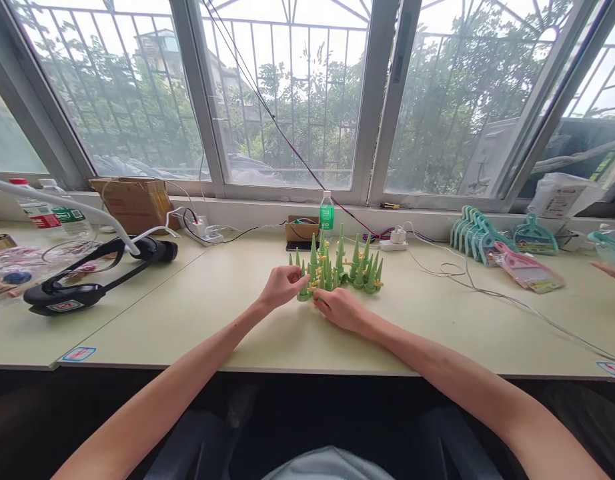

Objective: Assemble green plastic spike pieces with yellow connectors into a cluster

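A cluster of green plant watering spikes [358, 269] with small yellow valves stands on the pale table in front of me, most with their points up. My left hand [281, 287] is at the cluster's left front side, thumb and fingers closed on a green watering spike [303, 288] that stands upright. Close to it, my right hand [341, 309] rests low before the group with its fingers curled together. Whatever those fingers hold is hidden by the hand. Behind the right hand, several spikes are partly covered.
A green-labelled bottle [326, 215] and a cardboard box [301, 230] stand behind the spikes. At left lies a black headset [82, 291]. Teal dustpan sets [480, 233], a pink dustpan [530, 268] and white cables [467, 280] are at right. Another person's hand [612, 273] shows at the right edge.
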A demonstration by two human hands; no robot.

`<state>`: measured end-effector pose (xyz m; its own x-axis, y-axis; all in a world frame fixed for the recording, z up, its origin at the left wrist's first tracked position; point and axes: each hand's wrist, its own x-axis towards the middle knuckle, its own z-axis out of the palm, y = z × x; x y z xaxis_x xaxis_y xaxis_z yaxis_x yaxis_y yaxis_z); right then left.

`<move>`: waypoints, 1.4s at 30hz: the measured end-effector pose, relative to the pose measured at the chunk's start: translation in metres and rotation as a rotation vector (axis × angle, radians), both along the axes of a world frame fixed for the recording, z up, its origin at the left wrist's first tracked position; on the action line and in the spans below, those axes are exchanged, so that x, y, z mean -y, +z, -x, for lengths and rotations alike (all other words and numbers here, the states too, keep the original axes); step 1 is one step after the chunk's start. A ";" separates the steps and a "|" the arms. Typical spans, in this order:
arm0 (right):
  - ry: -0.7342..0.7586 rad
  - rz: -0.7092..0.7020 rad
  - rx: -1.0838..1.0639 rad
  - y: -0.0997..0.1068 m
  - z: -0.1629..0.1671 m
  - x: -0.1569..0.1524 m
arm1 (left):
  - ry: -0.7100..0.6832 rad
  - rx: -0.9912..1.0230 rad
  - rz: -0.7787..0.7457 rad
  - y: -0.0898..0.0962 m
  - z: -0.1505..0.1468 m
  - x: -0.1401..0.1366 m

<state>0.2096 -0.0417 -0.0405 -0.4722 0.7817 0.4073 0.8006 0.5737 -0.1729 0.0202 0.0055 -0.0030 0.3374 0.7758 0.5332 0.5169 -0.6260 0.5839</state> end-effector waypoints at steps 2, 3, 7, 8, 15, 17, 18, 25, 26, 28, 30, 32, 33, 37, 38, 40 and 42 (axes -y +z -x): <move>0.009 0.000 -0.027 0.002 0.000 0.002 | -0.022 -0.015 0.015 -0.001 0.000 0.000; 0.013 -0.001 -0.048 0.003 0.001 0.004 | -0.037 -0.021 0.030 -0.001 0.000 0.000; 0.037 -0.029 -0.171 0.007 0.000 0.007 | -0.102 -0.040 0.096 -0.002 0.000 0.001; 0.043 -0.042 -0.207 0.007 0.000 0.007 | -0.117 -0.042 0.112 -0.003 -0.001 0.002; 0.065 -0.063 -0.369 0.010 -0.005 0.005 | -0.194 -0.065 0.148 -0.004 -0.001 0.002; 0.077 -0.073 -0.385 0.009 -0.005 0.005 | -0.195 -0.087 0.133 -0.006 -0.002 0.001; 0.086 -0.080 -0.395 0.008 -0.005 0.004 | -0.192 -0.094 0.125 -0.006 -0.002 0.001; 0.135 -0.154 -0.468 0.007 -0.006 0.001 | -0.159 -0.065 0.087 -0.006 -0.001 -0.002; 0.142 -0.172 -0.475 0.007 -0.007 0.000 | -0.154 -0.057 0.082 -0.006 -0.001 -0.002; 0.164 -0.212 -0.484 0.008 -0.008 0.000 | -0.147 -0.041 0.072 -0.005 -0.001 -0.001; 0.185 -0.246 -0.482 0.008 -0.008 -0.001 | -0.131 -0.014 0.046 -0.004 -0.002 0.001; 0.196 -0.270 -0.472 0.009 -0.009 -0.001 | -0.103 0.045 0.004 -0.002 -0.002 0.002; 0.196 -0.276 -0.468 0.008 -0.009 -0.001 | -0.091 0.080 -0.020 -0.002 -0.002 0.003; 0.188 -0.268 -0.473 0.008 -0.009 -0.003 | -0.139 0.090 -0.100 -0.003 -0.002 0.004; 0.186 -0.265 -0.477 0.008 -0.009 -0.003 | -0.169 0.058 -0.112 -0.005 -0.002 0.004; 0.184 -0.261 -0.482 0.008 -0.009 -0.003 | -0.229 0.002 -0.128 -0.007 -0.003 0.004; 0.181 -0.258 -0.483 0.008 -0.009 -0.003 | -0.271 -0.023 -0.137 -0.010 -0.004 0.004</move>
<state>0.2187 -0.0389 -0.0322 -0.3027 0.5524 0.7766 0.5505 0.7666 -0.3307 0.0241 0.0013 -0.0127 0.5360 0.5773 0.6160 0.3322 -0.8150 0.4747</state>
